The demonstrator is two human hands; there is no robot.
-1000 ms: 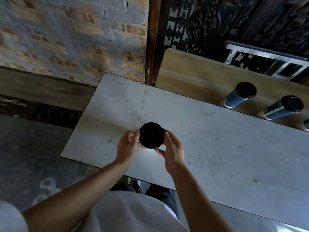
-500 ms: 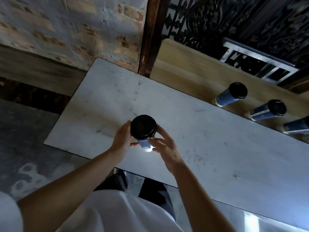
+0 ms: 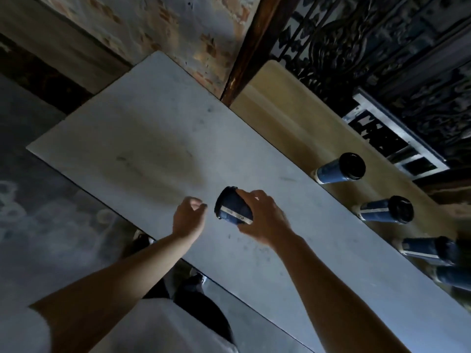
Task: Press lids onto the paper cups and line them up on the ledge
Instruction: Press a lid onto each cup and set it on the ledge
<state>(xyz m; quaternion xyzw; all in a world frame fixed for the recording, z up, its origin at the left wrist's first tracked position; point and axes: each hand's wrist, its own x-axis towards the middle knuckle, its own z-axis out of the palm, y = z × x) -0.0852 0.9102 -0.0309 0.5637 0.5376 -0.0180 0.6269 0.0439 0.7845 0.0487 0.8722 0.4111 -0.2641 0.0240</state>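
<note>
Grey table by brick wall, wooden ledge, right hand gripping blue cup, left hand loosely curled, empty

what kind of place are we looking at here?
Probably a café or coffee bar, though no counter shows. Lidded blue paper cups stand in a row on a wooden ledge, the right hand holds another cup over a pale stone-look table, with brick wall and ornate ironwork behind.

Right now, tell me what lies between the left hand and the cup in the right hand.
Nothing: the head view shows only bare grey tabletop between the left hand and the lidded cup the right hand grips.
</note>
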